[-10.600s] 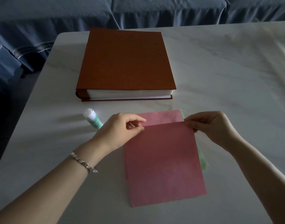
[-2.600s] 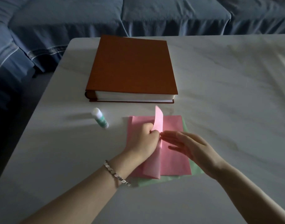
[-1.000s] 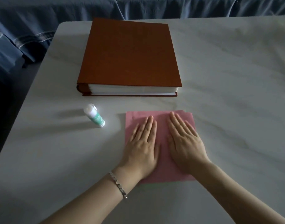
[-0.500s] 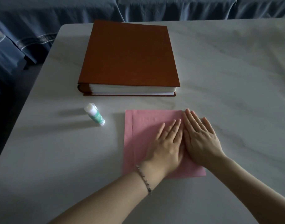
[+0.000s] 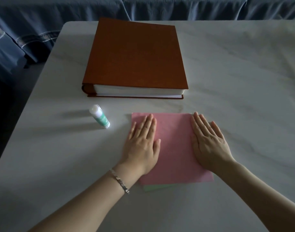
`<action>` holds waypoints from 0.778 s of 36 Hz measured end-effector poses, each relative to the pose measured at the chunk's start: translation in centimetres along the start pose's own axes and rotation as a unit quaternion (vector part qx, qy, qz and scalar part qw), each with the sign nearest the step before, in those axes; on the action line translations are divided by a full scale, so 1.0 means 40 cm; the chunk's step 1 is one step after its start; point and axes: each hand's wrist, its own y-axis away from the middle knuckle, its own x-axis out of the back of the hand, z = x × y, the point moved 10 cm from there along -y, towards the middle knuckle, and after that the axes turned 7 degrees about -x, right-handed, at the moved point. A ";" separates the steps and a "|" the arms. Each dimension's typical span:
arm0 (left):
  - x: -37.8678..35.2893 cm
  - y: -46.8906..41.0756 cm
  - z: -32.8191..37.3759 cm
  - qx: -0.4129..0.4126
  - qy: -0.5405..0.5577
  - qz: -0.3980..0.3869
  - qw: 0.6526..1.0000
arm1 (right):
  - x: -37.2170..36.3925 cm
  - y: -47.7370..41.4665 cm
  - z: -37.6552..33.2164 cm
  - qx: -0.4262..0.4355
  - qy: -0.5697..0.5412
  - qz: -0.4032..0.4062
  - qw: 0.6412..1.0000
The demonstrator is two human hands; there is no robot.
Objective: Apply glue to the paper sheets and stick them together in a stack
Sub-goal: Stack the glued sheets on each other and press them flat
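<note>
White marble table (image 5: 227, 81), both hands flat and spread: left hand (image 5: 141, 144), right hand (image 5: 208, 144) pressing the pink sheet (image 5: 175, 144) onto a green sheet (image 5: 156, 187). Stack looks mostly glued; glue stick (image 5: 100, 116) sits capped nearby.

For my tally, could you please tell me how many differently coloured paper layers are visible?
2: a pink sheet on top under both flat hands, and a green sheet peeking out below its near edge. More may be hidden between.
</note>
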 end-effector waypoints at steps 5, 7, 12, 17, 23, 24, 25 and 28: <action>0.021 0.021 -0.049 0.018 -0.041 0.014 0.999 | -0.008 0.004 0.002 -0.026 0.011 -0.022 0.999; 0.021 0.020 -0.052 0.021 -0.034 0.013 0.999 | 0.011 0.006 -0.018 -0.051 0.019 0.004 0.999; 0.025 0.012 -0.050 0.014 -0.024 0.021 0.999 | -0.005 0.052 -0.207 0.020 -0.024 0.042 0.999; 0.015 0.013 -0.053 0.020 -0.027 0.002 0.999 | -0.028 0.073 -0.253 0.044 -0.040 0.032 0.998; 0.014 0.017 -0.051 0.017 -0.030 -0.010 0.999 | -0.007 0.087 -0.149 0.025 -0.009 0.024 0.999; 0.012 0.018 -0.051 0.014 -0.036 -0.015 0.999 | -0.002 0.090 -0.130 0.022 -0.005 0.026 0.999; 0.009 0.019 -0.051 0.014 -0.039 -0.024 0.999 | 0.002 0.094 -0.110 0.018 0.000 0.026 0.999; 0.002 0.024 -0.052 0.017 -0.034 -0.045 0.998 | 0.008 0.105 -0.060 0.011 0.013 0.021 1.000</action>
